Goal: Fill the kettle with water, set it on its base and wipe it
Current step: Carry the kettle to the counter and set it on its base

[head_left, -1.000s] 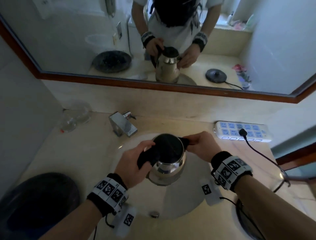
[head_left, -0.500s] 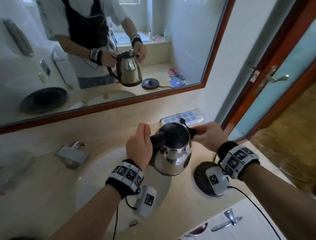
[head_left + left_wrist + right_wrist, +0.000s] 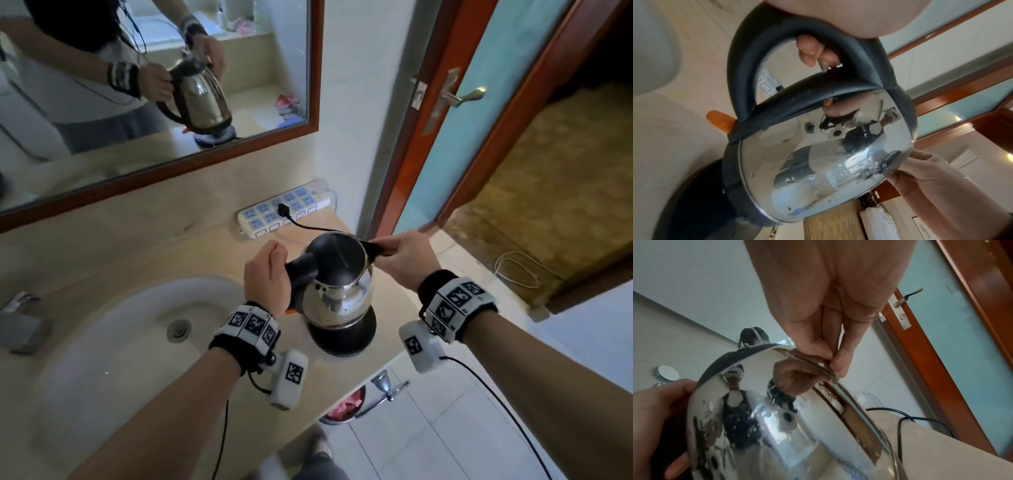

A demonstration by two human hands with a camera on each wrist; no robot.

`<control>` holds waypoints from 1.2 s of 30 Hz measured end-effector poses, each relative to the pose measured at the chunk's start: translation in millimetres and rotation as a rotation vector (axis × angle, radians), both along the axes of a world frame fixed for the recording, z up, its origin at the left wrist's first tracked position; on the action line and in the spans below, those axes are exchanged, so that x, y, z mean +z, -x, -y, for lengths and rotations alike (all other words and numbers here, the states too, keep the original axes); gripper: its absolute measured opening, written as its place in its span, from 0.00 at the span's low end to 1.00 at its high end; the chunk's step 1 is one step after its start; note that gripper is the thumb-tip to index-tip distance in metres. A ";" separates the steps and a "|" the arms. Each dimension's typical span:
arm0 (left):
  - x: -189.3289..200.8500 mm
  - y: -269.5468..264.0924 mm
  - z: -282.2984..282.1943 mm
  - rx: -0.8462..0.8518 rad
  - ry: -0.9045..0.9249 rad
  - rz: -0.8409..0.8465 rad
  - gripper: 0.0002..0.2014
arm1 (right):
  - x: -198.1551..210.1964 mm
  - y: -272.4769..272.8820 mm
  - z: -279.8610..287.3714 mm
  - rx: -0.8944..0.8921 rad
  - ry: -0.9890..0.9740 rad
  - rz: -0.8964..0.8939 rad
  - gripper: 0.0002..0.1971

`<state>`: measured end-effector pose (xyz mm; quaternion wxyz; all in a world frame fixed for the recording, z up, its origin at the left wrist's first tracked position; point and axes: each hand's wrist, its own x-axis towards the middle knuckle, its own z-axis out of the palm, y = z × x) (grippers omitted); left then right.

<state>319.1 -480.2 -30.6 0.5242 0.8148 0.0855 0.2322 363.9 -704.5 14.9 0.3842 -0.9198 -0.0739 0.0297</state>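
Note:
A shiny steel kettle [image 3: 337, 298] with a black lid and handle is held right over its round black base [image 3: 342, 339] at the counter's right end. I cannot tell whether it is seated. My left hand [image 3: 265, 274] grips the black handle [image 3: 748, 65], fingers [image 3: 809, 48] curled through it. My right hand [image 3: 394, 253] pinches the spout rim, thumb and fingertips [image 3: 830, 360] meeting on the metal edge. Water drops dot the kettle [image 3: 828, 154] wall, and an orange switch [image 3: 719, 120] sticks out below the handle. In the right wrist view the kettle [image 3: 777, 418] mirrors me.
A white power strip [image 3: 284, 212] with the base's black cord [image 3: 308, 224] plugged in lies against the wall behind the kettle. The sink basin [image 3: 137, 342] and faucet [image 3: 20, 325] are to the left. The counter edge and a glass door [image 3: 479, 102] are close on the right.
Both hands carried the kettle from over the sink to the right, down onto or just above its base. My view swung right with it.

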 end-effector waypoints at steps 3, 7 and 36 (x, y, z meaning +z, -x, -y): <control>-11.8 -1.7 8.6 -0.025 -0.012 -0.017 0.17 | -15.0 -0.1 10.7 -0.007 -0.004 0.002 0.14; -22.1 -0.9 22.0 -0.030 -0.011 -0.040 0.18 | -31.5 -2.6 21.2 -0.033 -0.057 -0.017 0.14; -30.0 32.7 38.9 -0.049 -0.118 -0.088 0.16 | -51.4 23.6 37.8 -0.033 -0.080 -0.047 0.11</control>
